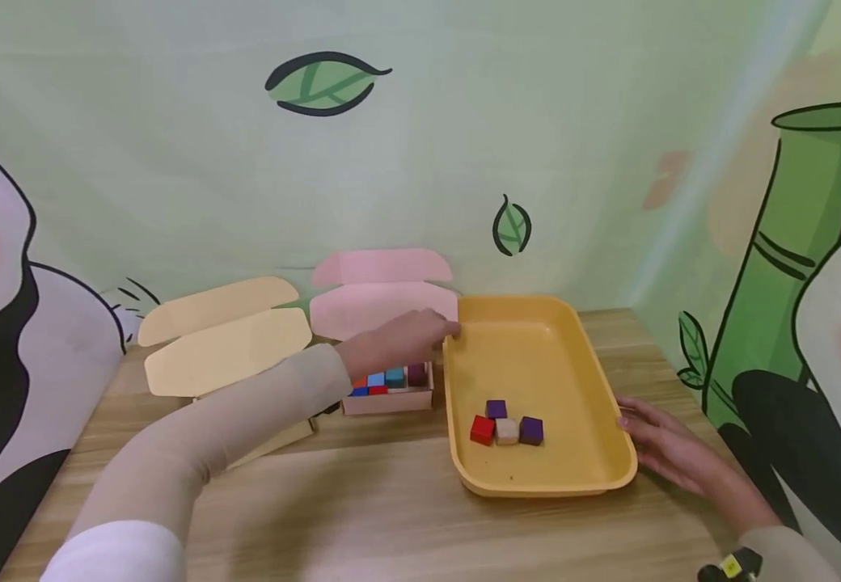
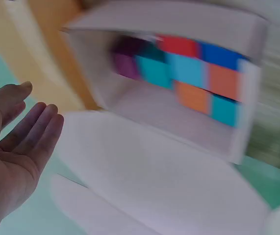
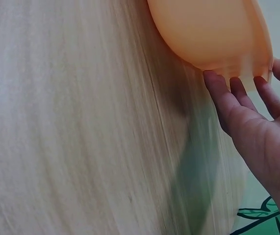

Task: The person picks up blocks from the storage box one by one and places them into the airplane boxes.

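Note:
A yellow tray point(image 1: 537, 347) stands on the table, holding a red cube point(image 1: 482, 430), a pale wooden cube point(image 1: 507, 432) and two purple cubes point(image 1: 531, 431). At its left rim is my left hand point(image 1: 402, 339), reaching across above a pink box; the left wrist view shows its fingers point(image 2: 41, 127) apart from the thumb, nothing between them. My right hand point(image 1: 671, 443) touches the tray's right side, fingertips against the outer wall in the right wrist view. Inside the pink box point(image 1: 389, 404), lid raised, are several coloured cubes point(image 2: 189, 68).
Left of the pink box lies a cream box with its lid point(image 1: 227, 352) raised, partly hidden behind my left sleeve point(image 1: 246, 420). A printed cloth point(image 1: 420, 145) with leaves and bamboo hangs behind the wooden table point(image 1: 362, 501).

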`<state>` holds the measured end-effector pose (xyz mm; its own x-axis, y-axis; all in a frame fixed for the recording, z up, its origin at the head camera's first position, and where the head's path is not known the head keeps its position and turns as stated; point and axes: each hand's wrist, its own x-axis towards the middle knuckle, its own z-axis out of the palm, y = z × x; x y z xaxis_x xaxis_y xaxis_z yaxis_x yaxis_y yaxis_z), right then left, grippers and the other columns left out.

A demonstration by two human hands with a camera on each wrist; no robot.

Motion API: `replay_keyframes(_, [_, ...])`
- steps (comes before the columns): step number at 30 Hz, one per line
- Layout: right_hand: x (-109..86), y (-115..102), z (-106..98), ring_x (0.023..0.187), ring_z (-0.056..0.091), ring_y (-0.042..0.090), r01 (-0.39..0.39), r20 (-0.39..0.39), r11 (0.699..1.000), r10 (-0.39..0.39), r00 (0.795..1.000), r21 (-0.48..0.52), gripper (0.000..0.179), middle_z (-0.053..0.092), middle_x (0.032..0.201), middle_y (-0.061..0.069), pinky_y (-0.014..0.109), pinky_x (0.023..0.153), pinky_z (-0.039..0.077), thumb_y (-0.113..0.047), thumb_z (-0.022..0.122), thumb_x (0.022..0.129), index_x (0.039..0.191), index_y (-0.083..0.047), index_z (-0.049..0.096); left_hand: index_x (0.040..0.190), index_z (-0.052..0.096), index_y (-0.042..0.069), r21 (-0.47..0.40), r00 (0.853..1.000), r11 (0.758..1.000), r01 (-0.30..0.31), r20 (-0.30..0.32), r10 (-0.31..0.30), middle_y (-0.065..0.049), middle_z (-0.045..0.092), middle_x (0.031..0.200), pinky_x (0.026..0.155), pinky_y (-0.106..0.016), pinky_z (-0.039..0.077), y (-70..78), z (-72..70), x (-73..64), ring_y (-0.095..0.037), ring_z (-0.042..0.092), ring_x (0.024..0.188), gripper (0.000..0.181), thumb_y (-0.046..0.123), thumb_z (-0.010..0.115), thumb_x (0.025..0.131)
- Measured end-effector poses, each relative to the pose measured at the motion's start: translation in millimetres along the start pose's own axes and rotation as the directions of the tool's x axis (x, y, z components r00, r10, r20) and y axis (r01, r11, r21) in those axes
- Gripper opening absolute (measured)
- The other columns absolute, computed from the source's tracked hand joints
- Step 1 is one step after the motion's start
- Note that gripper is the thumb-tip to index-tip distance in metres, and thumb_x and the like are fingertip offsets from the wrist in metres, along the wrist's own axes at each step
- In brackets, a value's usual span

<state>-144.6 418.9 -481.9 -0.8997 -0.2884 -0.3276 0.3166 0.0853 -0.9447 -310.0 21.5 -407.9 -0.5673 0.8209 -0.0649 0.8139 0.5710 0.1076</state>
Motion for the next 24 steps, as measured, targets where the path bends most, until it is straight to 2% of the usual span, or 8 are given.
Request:
replay_keyframes(2, [0.6,-1,-1,0.120,0.060,0.009,0.004,-0.004,1.000,-0.004,1.000,0.002,0.070,0.023,0.157,0.026,0.035,0.099,0.052,-0.024,0.045,0.110,0.160,0.002,0.002,0.128,0.066,0.014,-0.007,1.000,1.000,-0.017,0.026,0.017,-0.006,0.070,0.121,0.090,-0.029,0.056,18.5,-7.5,6.1,-0.019,0.067,0.106,0.037,0.019,0.076,0.093])
replay_keyframes(5, [1.0,-1,-1,0.120,0.060,0.010,0.001,0.002,1.000,-0.001,1.000,0.014,0.070,0.029,0.154,0.021,0.036,0.099,0.052,-0.023,0.045,0.110,0.160,0.001,0.003,0.129,0.065,0.015,-0.004,0.992,0.996,-0.091,0.090,0.091,-0.005,0.069,0.123,0.091,-0.028,0.054,46.8,-10.1,16.7,-0.018,0.065,0.110,0.037,0.022,0.075,0.094])
replay_keyframes(9, [0.3,-1,0,0.120,0.060,0.011,0.007,0.003,1.000,-0.007,1.000,0.019,0.070,0.035,0.150,0.015,0.037,0.099,0.052,-0.023,0.046,0.110,0.159,0.002,0.003,0.128,0.067,0.015,0.032,0.972,0.981,-0.190,0.144,0.183,-0.005,0.068,0.124,0.090,-0.026,0.053,79.9,-2.0,34.0,-0.017,0.065,0.106,0.035,0.023,0.074,0.094])
replay_keyframes(13, [0.4,0,1,0.120,0.060,0.011,0.009,-0.012,1.000,-0.008,1.000,0.028,0.070,0.039,0.148,0.012,0.037,0.099,0.052,-0.022,0.047,0.109,0.160,0.002,0.004,0.125,0.067,0.016,0.074,0.952,0.966,-0.248,0.201,0.229,-0.003,0.067,0.122,0.086,-0.025,0.053,106.2,11.7,53.7,-0.014,0.062,0.101,0.031,0.026,0.072,0.096])
replay_keyframes(19, [2.7,-1,4,0.121,0.059,0.012,0.009,-0.008,1.000,-0.008,1.000,0.017,0.070,0.026,0.156,0.024,0.037,0.100,0.051,-0.023,0.046,0.110,0.160,0.001,0.004,0.124,0.068,0.019,0.090,0.925,0.960,-0.265,0.305,0.227,0.003,0.064,0.120,0.082,-0.023,0.051,127.9,30.4,73.5,-0.010,0.056,0.097,0.031,0.030,0.073,0.095])
replay_keyframes(24, [1.9,-2,3,0.120,0.059,0.011,-0.003,-0.032,1.000,0.003,0.999,0.009,0.070,0.023,0.157,0.027,0.037,0.099,0.052,-0.024,0.046,0.109,0.160,0.001,0.004,0.118,0.072,0.018,0.021,0.923,0.970,-0.240,0.316,0.221,0.004,0.065,0.117,0.079,-0.021,0.050,133.4,36.8,83.2,-0.010,0.058,0.093,0.028,0.025,0.078,0.091])
